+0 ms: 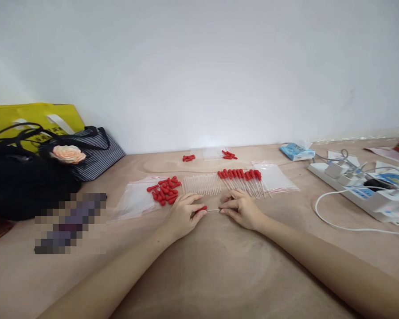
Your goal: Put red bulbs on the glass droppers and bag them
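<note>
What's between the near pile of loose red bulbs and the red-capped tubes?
A row of bare clear tubes lies between the loose red bulbs and the red-capped tubes, in the head view.

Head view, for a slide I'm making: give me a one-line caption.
Left hand holds a red bulb, right hand a thin pale stem, red-topped stems lined up beyond.

I see 1 plain, pale wall (199, 75) rising behind the light-brown tabletop (206, 274), faintly smudged at right, soft light brightest low in the middle.
</note>
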`<state>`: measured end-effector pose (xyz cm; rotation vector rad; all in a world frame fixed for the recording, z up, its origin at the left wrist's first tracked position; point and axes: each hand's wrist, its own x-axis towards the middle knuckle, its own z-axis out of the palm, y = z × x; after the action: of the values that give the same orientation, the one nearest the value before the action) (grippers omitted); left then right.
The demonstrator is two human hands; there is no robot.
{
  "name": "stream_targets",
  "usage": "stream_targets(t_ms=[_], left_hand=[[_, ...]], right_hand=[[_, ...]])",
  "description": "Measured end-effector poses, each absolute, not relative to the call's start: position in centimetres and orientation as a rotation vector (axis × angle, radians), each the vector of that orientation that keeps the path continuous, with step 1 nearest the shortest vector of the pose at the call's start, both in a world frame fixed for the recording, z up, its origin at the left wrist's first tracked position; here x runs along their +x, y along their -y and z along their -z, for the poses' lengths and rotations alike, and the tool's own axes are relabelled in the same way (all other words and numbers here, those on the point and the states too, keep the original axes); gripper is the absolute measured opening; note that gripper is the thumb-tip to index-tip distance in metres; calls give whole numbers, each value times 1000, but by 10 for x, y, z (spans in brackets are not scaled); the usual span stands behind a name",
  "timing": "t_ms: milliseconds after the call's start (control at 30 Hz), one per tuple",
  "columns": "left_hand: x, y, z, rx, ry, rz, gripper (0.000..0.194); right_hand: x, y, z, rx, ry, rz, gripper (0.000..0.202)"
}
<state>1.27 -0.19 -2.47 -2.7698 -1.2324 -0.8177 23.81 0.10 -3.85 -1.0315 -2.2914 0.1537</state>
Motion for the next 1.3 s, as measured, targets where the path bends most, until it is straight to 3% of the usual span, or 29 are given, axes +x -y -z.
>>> stream_targets(t_ms=[567, 1100, 1300], left_hand=[[13, 5, 29, -2750, 1101, 881, 20], [22, 11, 19, -2807, 1516, 1144, 16], [21, 12, 18, -2847, 1331, 1089, 15]], right_hand=[[233, 11, 38, -1111, 2212, 68, 12], [221, 22, 33, -935, 2248, 126, 18], [227, 17, 31, -827, 2313, 119, 19]])
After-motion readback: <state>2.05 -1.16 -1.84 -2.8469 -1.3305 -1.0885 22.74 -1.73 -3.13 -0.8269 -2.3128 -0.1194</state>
